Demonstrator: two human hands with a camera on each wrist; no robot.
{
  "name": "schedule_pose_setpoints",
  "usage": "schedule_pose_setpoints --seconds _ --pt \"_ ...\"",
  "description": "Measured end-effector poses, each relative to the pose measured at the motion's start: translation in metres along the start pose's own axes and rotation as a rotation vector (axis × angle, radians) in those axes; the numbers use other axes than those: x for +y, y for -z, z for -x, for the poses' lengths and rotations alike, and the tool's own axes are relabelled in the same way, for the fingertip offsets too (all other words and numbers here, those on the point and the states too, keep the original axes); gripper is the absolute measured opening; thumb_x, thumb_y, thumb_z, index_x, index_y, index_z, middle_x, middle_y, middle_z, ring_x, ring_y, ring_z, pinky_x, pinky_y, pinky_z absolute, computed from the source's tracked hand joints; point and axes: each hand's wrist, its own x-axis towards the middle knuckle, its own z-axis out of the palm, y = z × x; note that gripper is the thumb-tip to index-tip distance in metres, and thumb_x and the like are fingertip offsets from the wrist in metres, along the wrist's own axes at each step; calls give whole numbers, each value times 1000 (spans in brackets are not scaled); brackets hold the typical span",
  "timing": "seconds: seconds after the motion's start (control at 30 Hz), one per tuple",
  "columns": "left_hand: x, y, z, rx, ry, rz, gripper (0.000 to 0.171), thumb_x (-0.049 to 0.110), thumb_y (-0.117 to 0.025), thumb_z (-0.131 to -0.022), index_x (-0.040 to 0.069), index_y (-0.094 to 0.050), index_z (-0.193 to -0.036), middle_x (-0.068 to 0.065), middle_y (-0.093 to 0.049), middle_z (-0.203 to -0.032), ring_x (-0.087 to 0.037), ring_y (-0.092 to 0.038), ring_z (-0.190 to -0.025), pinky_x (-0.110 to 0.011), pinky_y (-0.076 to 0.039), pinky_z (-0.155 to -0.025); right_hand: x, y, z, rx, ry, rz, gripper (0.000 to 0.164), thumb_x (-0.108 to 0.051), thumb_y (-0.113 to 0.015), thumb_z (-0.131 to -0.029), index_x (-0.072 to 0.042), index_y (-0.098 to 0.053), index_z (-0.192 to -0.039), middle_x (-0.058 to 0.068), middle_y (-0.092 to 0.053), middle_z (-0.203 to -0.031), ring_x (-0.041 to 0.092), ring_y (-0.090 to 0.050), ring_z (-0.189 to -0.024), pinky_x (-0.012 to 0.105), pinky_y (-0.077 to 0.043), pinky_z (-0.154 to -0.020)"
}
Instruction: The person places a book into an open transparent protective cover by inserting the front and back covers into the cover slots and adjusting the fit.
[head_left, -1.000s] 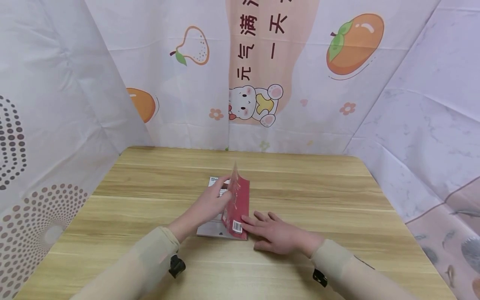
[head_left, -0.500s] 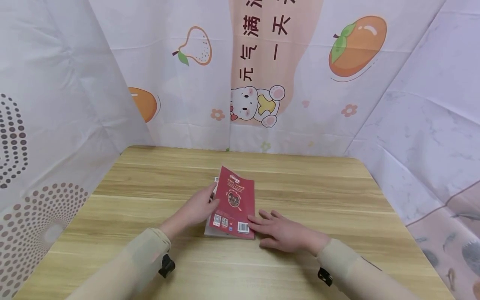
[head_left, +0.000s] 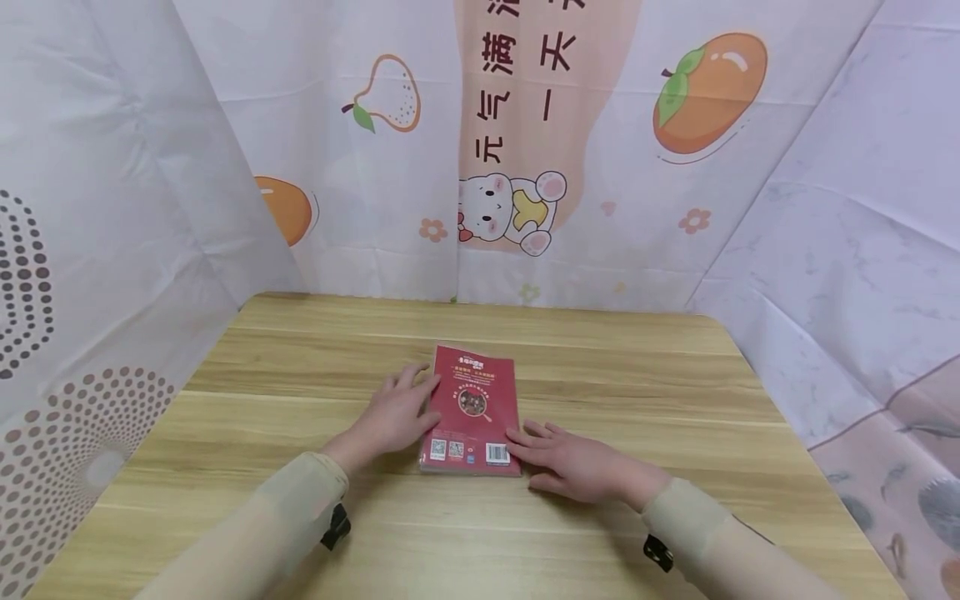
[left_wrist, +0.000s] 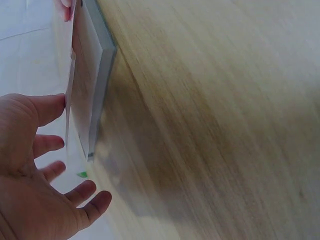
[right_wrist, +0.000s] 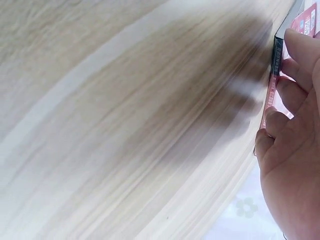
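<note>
A red-backed book [head_left: 474, 421] lies on the wooden table, its back cover facing up with a barcode and a round picture. At its left edge is my left hand [head_left: 393, 414], fingers spread, the thumb and a fingertip touching the cover. In the left wrist view the cover stands slightly apart from the page block [left_wrist: 101, 75], and my left thumb [left_wrist: 50, 107] touches it. My right hand [head_left: 577, 468] rests by the lower right corner, fingertips on the cover near the barcode. The right wrist view shows those fingers lying along the spine [right_wrist: 271, 87].
The wooden table [head_left: 637, 383] extends around the book on all sides. Behind it hangs a printed curtain [head_left: 405, 250] with fruit and a cartoon bear. Pale cloths hang at the left [head_left: 150, 208] and right [head_left: 840, 250].
The red back cover has swung over to the left and down onto the pages. My left hand has moved left and its fingers have spread. The right hand stays at the right edge.
</note>
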Motion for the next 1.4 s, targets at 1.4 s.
schedule_pose_setpoints --seconds 1.4 --pt "5 -12 -4 -131 -48 -192 76 54 -63 -88 12 -40 -147 -8 -32 -153 -40 -28 -136 -61 -23 -110 8 6 3 193 -73 -171 40 -25 -54 -100 -16 -51 -139 5 -47 -145 20 -43 -130 47 -42 -103"
